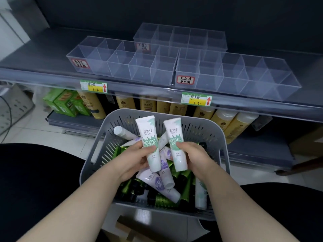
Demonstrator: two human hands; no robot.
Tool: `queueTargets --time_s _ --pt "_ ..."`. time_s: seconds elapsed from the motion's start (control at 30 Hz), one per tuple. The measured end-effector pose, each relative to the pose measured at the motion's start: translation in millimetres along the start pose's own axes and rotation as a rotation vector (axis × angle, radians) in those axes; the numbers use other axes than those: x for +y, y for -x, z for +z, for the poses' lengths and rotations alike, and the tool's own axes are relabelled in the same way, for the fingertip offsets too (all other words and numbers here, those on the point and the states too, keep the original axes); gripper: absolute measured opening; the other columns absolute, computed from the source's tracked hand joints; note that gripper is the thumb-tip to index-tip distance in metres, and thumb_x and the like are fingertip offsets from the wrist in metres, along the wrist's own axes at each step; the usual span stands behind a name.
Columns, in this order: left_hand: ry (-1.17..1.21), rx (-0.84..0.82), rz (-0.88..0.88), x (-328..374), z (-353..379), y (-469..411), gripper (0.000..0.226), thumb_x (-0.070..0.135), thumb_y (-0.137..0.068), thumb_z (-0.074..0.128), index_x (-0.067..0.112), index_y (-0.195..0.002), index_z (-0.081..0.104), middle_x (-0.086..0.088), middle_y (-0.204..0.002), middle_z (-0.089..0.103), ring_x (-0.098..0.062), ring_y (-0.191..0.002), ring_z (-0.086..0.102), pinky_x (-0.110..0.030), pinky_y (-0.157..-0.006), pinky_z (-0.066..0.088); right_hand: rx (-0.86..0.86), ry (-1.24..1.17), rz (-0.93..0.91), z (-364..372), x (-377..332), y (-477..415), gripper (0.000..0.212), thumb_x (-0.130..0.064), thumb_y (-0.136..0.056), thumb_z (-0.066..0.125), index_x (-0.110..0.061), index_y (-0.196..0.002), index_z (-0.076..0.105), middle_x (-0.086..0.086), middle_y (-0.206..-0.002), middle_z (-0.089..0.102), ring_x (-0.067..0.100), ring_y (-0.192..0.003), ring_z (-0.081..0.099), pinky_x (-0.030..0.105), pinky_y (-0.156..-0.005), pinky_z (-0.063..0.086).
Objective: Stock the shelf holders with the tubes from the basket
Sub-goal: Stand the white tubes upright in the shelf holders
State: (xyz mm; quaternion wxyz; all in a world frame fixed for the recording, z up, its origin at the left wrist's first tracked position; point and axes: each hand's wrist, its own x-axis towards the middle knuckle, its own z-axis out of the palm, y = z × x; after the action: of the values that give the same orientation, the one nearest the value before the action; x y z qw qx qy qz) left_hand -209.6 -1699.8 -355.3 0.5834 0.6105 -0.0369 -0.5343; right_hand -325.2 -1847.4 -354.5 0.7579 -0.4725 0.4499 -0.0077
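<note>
Widest of all, across the top: grey metal shelf (pixel 52 49), both ends cut off by the frame. On it, three clear plastic divided holders: left holder (pixel 97 67) and right holder (pixel 236 81) side by side at the front edge, touching or just apart, hard to say; back holder (pixel 181 35) behind them, partly seen through their walls. Below, grey slotted plastic basket (pixel 222 137), near rim partly hidden behind the forearms. Heaped inside, shiny green tubes (pixel 186 186) and white-and-purple tubes (pixel 157 182), many buried, count impossible to tell. Under the shelf, yellow bottles (pixel 227 123) in a row, tops hidden by the shelf lip. Over the basket, left hand (pixel 134 159) wrapped around a white-and-green tube (pixel 150 142), cap end down, crimp up. Just beside it, right hand (pixel 194 154) clamped on a second white-and-green tube (pixel 176 142), same way up, apart from the first. Lower print on both partly covered by fingers. Smallest: handwritten red-bordered labels (pixel 185 79) on the holders, blurred, unreadable; green-and-yellow price tags (pixel 93 86) on the shelf lip, red arrows clear, digits smeared.
</note>
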Motion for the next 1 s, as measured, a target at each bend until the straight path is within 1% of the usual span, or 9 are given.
queueTargets --time_s 0.07,0.17,0.33,0.43,0.57,0.67,0.83,0.9,1.0 --pt "-0.036 0.028 0.049 2 2 0 0.027 0.020 -0.087 0.061 0.017 -0.115 0.061 -0.002 -0.105 0.070 -0.018 -0.094 0.066 -0.032 -0.076 0.052 0.012 0.007 -0.094 4 -8 9 0.018 -0.018 -0.089 0.061 -0.009 -0.105 0.058 0.008 -0.095 0.068 0.017 -0.077 0.065 0.029 -0.063 0.053" --pt "-0.147 0.071 0.183 16 7 0 0.029 0.018 -0.084 0.066 0.015 -0.113 0.062 -0.006 -0.111 0.068 -0.023 -0.102 0.065 -0.039 -0.087 0.053 0.006 0.030 -0.235 7 -25 24 0.022 -0.016 -0.091 0.059 -0.008 -0.111 0.057 0.003 -0.095 0.068 0.006 -0.069 0.067 0.018 -0.052 0.051" --pt "-0.274 0.067 0.451 79 23 1 0.033 0.007 -0.076 0.073 0.015 -0.107 0.062 -0.001 -0.104 0.071 -0.018 -0.100 0.066 -0.043 -0.091 0.052 0.002 0.208 -0.593 -1 -80 48 0.025 -0.007 -0.090 0.058 -0.014 -0.114 0.058 -0.008 -0.097 0.070 -0.003 -0.083 0.067 0.009 -0.067 0.051" --pt "-0.409 0.071 0.608 135 40 2 0.032 0.013 -0.072 0.078 0.021 -0.100 0.066 0.003 -0.102 0.071 -0.016 -0.099 0.067 -0.044 -0.089 0.052 0.052 0.235 -0.744 -14 -135 57 0.021 -0.004 -0.088 0.059 -0.013 -0.107 0.056 -0.009 -0.093 0.069 0.000 -0.082 0.067 0.016 -0.072 0.055" --pt "-0.528 0.165 0.834 210 72 -5 0.032 0.016 -0.071 0.079 0.026 -0.098 0.066 0.010 -0.099 0.071 -0.006 -0.095 0.066 -0.034 -0.089 0.052 0.162 0.301 -0.886 -37 -213 55 0.025 -0.004 -0.085 0.064 -0.015 -0.104 0.053 -0.001 -0.105 0.067 0.013 -0.098 0.066 0.032 -0.080 0.057" --pt "-0.550 0.217 0.907 248 89 -26 0.032 0.016 -0.072 0.078 0.022 -0.101 0.066 0.009 -0.100 0.070 -0.005 -0.093 0.066 -0.033 -0.088 0.053 0.253 0.393 -0.928 -50 -257 42 0.031 -0.006 -0.084 0.067 -0.012 -0.110 0.053 0.002 -0.108 0.066 0.015 -0.098 0.066 0.035 -0.082 0.057" --pt "-0.690 0.262 0.840 273 101 -79 0.037 0.018 -0.074 0.077 0.015 -0.108 0.062 0.003 -0.105 0.067 -0.010 -0.095 0.064 -0.032 -0.089 0.052 0.345 0.616 -0.859 -55 -289 -9 0.034 -0.015 -0.081 0.070 -0.012 -0.113 0.055 0.002 -0.112 0.065 0.018 -0.102 0.062 0.038 -0.090 0.053" --pt "-0.760 0.258 0.801 274 102 -98 0.038 0.019 -0.074 0.077 0.017 -0.107 0.060 0.006 -0.103 0.066 -0.010 -0.095 0.063 -0.030 -0.086 0.050 0.345 0.726 -0.816 -50 -292 -29 0.037 -0.019 -0.082 0.069 -0.014 -0.116 0.055 0.000 -0.113 0.063 0.015 -0.102 0.060 0.033 -0.089 0.051" --pt "-0.879 0.258 0.734 271 98 -122 0.038 0.021 -0.074 0.077 0.020 -0.107 0.058 0.009 -0.098 0.064 -0.009 -0.093 0.062 -0.026 -0.079 0.047 0.322 0.863 -0.759 -45 -286 -53 0.039 -0.023 -0.082 0.069 -0.016 -0.118 0.054 -0.002 -0.113 0.062 0.011 -0.096 0.056 0.025 -0.077 0.043"
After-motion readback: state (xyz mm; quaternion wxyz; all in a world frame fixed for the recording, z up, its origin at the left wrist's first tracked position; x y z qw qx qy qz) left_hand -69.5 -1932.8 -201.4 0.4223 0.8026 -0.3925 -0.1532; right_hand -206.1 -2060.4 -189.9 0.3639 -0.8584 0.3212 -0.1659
